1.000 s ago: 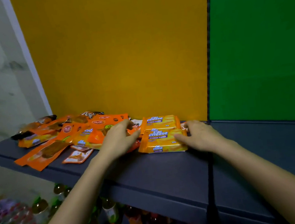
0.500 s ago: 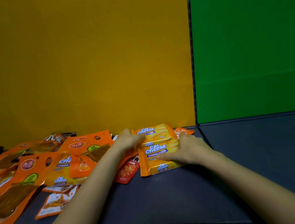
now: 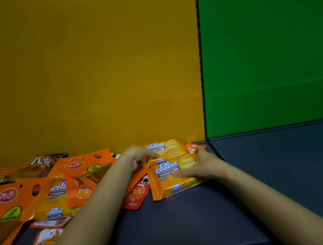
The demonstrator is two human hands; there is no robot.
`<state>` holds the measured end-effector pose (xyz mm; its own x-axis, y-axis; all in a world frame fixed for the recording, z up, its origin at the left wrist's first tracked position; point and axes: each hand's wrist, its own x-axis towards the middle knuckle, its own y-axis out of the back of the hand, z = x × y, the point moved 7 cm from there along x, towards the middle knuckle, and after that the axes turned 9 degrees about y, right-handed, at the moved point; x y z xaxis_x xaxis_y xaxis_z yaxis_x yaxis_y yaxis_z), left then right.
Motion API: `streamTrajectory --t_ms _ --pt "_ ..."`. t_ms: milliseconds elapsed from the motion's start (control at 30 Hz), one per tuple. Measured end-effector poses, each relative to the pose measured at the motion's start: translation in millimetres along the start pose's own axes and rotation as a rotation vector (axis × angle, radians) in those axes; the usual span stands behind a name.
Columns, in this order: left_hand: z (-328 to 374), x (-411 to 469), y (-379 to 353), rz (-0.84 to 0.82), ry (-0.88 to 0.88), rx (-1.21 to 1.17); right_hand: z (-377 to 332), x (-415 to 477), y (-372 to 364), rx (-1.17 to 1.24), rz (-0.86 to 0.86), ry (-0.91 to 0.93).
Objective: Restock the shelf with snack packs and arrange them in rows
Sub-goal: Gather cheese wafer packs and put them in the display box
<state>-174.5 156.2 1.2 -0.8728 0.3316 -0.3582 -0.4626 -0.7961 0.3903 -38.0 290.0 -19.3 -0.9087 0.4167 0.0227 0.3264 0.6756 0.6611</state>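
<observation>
A small pile of yellow Cal Cheese wafer packs [image 3: 170, 173] lies on the dark grey shelf [image 3: 188, 224], close to the yellow back panel. My right hand [image 3: 199, 165] grips the pile's right side, thumb across the top pack. My left hand [image 3: 137, 157] holds the pile's left edge with curled fingers. Another Cal Cheese pack [image 3: 164, 147] lies behind, against the panel. Orange snack packs [image 3: 81, 171] are scattered in a heap to the left, with more Cal Cheese packs [image 3: 55, 203] among them.
A small red snack pack [image 3: 136, 195] lies under my left forearm. Small white-and-orange sachets [image 3: 45, 242] lie near the shelf's front left. A green panel [image 3: 269, 49] backs the bare right section of shelf [image 3: 291, 158], past a dark seam.
The view has come closer to the shelf. My right hand has closed round the right side of the Cal Cheese pile and my left hand has moved onto its left edge.
</observation>
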Motion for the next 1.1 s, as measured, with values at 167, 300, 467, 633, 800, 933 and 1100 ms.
streamTrajectory --t_ms 167,300,467,633,800,933,1100 --pt "-2.3 8.0 -4.1 -0.096 0.021 -0.045 -0.3 -3.7 0.0 0.03 0.005 -0.012" --pt "-2.4 8.0 -6.7 -0.146 0.032 -0.051 -1.9 -5.6 2.9 0.017 0.045 0.007" --pt "1.4 9.0 -12.1 -0.236 0.038 -0.085 9.8 -8.3 13.1 0.162 0.093 -0.002" --pt "10.6 7.6 -16.5 -0.21 0.011 -0.143 25.3 -27.1 27.5 0.398 0.1 -0.025" --pt "32.4 -4.8 -27.5 -0.193 -0.093 -0.158 50.2 -48.9 64.4 0.539 0.207 -0.01" --pt "67.6 -29.9 -58.2 -0.194 -0.21 -0.235 81.4 -83.2 112.3 0.662 0.352 0.005" --pt "99.5 -72.4 -142.4 -0.307 -0.276 -0.311 133.3 -141.4 186.8 0.66 0.498 -0.01"
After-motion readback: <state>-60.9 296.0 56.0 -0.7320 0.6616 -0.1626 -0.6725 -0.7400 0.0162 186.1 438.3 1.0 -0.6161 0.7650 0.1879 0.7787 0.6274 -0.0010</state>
